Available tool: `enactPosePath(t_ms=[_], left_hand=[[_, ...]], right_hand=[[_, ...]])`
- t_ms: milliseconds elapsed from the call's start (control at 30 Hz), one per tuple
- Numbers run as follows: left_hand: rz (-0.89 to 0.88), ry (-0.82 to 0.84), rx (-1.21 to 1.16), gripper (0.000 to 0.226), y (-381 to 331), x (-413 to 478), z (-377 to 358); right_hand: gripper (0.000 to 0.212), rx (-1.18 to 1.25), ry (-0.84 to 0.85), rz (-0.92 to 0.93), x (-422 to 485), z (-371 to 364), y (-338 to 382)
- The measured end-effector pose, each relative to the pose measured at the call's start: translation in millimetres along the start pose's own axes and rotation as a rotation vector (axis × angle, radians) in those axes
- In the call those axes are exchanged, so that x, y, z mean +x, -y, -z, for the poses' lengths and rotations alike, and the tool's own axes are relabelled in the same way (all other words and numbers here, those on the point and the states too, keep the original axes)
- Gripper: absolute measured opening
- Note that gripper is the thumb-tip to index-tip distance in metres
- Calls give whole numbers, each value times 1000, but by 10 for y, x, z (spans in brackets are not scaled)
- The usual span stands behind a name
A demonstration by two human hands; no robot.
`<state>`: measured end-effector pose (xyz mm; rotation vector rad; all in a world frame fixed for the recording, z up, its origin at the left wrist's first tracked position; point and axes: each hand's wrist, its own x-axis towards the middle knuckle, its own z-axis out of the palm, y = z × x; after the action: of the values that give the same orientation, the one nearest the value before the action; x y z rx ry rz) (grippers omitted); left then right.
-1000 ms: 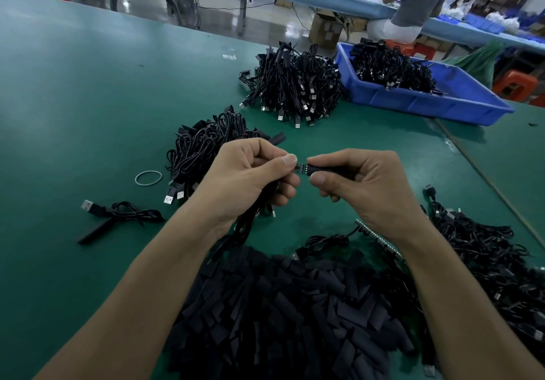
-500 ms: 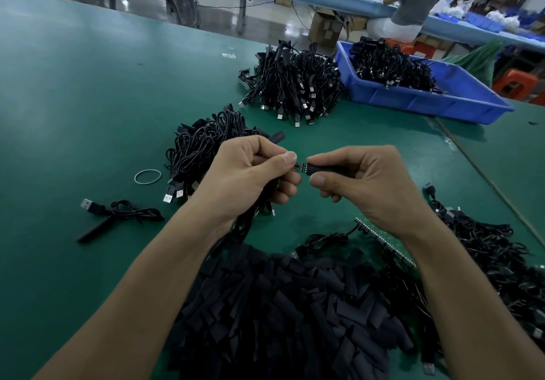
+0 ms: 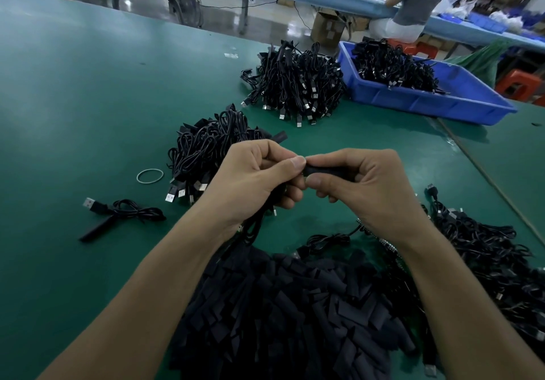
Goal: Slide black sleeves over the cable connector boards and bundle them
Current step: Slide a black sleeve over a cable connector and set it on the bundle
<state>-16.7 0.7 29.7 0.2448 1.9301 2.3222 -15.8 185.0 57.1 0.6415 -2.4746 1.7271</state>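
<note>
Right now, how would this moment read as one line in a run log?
step: sleeving | left hand: grips cable | right hand: pinches black sleeve | rubber band: on table

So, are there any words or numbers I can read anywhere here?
No text can be read anywhere.
Pale label patches on the brown cardboard box by the far bench: too blurred to read.

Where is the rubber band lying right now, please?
In the head view, the rubber band lies flat on the green table, left of centre, just left of the nearer cable pile and beyond the single coiled USB cable.
</note>
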Motion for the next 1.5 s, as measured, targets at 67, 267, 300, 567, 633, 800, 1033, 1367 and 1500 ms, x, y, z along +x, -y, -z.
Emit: enactPosePath(t_ms=[67, 267, 300, 567, 633, 800, 1033, 1367, 1500], left_hand=[[-13, 5, -1, 8, 4, 3, 6], [-61, -49, 222, 24, 14, 15, 90], [-100, -91, 307, 22, 20, 18, 99], [-270, -131, 592, 6, 21, 6, 70], [-251, -98, 577, 5, 34, 14, 70], [-181, -9, 489, 12, 63, 50, 122], [-158, -1, 337, 15, 69, 48, 115], [-113, 38, 227, 20, 63, 47, 123], [-104, 27, 196, 21, 55, 45, 126]], right_hand=[[24, 6, -21, 15, -7, -11, -3], [17, -17, -106, 30, -36, -11, -89], [16, -20, -115, 29, -44, -9, -107], [17, -37, -118, 32, -65, 7, -137], [21, -47, -84, 34, -58, 7, -133], [23, -73, -70, 53, -62, -12, -139], [15, -69, -111, 80, -60, -48, -173], [16, -72, -67, 65, -42, -8, -168], [10, -58, -90, 67, -45, -31, -188]])
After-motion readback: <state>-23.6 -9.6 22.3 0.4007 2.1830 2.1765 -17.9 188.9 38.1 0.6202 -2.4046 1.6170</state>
